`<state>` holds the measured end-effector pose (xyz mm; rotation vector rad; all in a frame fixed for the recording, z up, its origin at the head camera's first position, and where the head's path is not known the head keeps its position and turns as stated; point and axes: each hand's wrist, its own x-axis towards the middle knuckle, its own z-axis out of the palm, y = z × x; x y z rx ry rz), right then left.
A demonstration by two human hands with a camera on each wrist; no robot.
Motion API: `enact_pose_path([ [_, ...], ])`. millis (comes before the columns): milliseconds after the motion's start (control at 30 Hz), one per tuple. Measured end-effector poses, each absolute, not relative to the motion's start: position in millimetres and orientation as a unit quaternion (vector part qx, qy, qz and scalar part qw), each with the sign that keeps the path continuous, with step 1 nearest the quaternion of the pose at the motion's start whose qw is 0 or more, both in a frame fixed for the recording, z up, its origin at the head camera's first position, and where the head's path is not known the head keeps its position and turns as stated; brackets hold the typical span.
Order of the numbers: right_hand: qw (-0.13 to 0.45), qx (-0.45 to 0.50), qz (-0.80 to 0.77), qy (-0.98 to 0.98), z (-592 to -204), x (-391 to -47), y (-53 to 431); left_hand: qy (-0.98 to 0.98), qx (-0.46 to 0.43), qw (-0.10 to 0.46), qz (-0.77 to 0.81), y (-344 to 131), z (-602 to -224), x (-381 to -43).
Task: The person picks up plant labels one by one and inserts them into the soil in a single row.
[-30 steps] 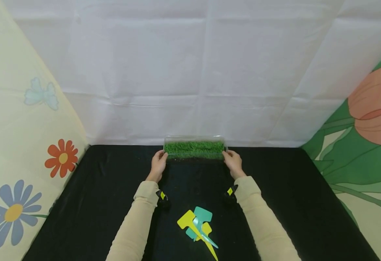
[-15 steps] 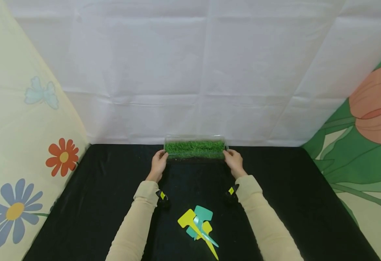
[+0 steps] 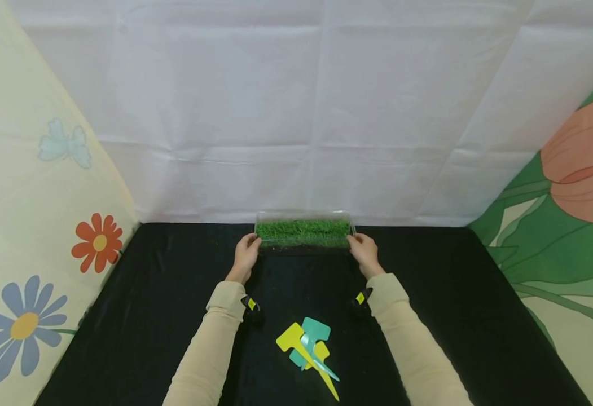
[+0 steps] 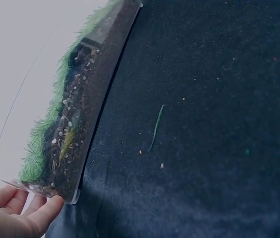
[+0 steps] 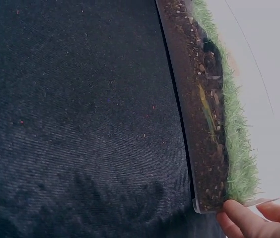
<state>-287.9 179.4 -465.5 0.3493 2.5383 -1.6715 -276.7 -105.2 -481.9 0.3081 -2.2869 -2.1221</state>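
A clear plastic planter box [image 3: 303, 243] stands at the back of the table, with green grass [image 3: 301, 228] growing from dark soil [image 4: 80, 109]. My left hand [image 3: 245, 257] holds its left end. At the opposite end, my right hand [image 3: 365, 255] holds the box too. Both wrist views show fingertips against the outside of the end walls, low down. The thumbs stand higher up and are partly cut off by the frame edge. Through the front wall, soil with pale specks and a yellowish blade [image 5: 205, 106] shows.
Yellow [image 3: 291, 337] and teal [image 3: 316, 328] T-shaped plant labels lie in a crossed pile nearer me. Black cloth [image 3: 174, 316] covers the table. A white sheet [image 3: 225, 113] hangs right behind the box. A loose green blade [image 4: 157, 128] and small crumbs lie in front of it.
Both hands keep their places on the box. The whole head view shifts very slightly, and the plant labels stay as they lay.
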Motion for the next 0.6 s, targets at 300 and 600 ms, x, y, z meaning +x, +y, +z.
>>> enact_pose_path([
  [300, 0.039, 0.114, -0.545, 0.830, -463.2, -286.1, 179.2, -0.721, 0.102, 0.008, -0.685, -105.3, -481.0, -276.5],
  [600, 0.048, 0.118, -0.545, 0.829, -456.0, -282.2, 178.7, -0.725, 0.109, 0.000, -0.680, -105.1, -480.6, -275.7],
])
